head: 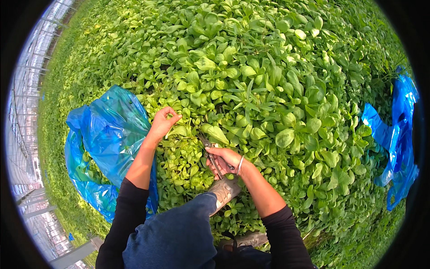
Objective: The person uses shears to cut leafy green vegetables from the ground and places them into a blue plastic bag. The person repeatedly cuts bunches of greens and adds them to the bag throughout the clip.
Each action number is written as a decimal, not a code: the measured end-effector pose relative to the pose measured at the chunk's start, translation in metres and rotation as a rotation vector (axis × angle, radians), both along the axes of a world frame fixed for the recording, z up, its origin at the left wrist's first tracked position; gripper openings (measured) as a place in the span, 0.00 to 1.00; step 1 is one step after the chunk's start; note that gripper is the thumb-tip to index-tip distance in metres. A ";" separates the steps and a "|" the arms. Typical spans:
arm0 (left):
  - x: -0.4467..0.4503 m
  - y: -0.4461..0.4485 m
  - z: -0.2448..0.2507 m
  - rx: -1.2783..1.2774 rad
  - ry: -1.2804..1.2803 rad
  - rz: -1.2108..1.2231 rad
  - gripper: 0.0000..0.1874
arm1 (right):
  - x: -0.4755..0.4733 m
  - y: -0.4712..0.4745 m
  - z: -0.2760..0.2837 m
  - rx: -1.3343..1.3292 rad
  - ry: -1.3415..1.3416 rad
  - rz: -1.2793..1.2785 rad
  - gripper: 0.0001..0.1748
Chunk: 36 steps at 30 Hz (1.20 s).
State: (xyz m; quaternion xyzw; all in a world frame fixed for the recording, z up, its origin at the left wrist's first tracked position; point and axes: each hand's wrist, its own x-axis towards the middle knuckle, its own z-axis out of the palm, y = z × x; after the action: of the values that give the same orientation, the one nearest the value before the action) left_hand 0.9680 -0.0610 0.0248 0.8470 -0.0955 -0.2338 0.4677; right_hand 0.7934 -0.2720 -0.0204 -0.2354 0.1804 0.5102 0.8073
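Observation:
My right hand (pixel 223 161) holds metal pruning shears (pixel 212 155) by the handles, with their tip pointing into the leafy green plants (pixel 193 82). A pale bracelet circles that wrist. To the left, my left hand (pixel 166 122) is raised over the leaves with thumb and forefinger pinched near a thin green leaf or stem; whether it is gripped cannot be told. Left of that forearm a large blue plastic bag (pixel 111 134) lies on the plants, its mouth partly open with green leaves inside.
More blue plastic bags (pixel 403 134) lie on the plants at the far right. My shoe (pixel 226 191) stands among the leaves just below the right hand. Plants spread all round, some with longer, narrow leaves. A metal greenhouse frame (pixel 27 101) runs along the left edge.

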 end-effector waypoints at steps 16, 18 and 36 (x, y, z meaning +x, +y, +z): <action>-0.002 0.040 -0.005 -0.069 -0.021 0.268 0.15 | -0.009 0.029 -0.002 -0.048 0.011 -0.156 0.28; -0.001 0.037 -0.007 -0.032 -0.141 0.219 0.16 | -0.014 0.021 0.001 -0.012 0.029 -0.221 0.27; 0.005 0.005 0.037 -0.574 0.324 0.388 0.06 | -0.048 0.025 -0.019 -0.091 0.189 -0.088 0.30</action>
State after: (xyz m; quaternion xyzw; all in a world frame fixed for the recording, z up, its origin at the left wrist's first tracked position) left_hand 0.9726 -0.0561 0.0622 0.6360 0.0801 -0.2357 0.7304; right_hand 0.7455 -0.2467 -0.0390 -0.2146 0.2887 0.4854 0.7969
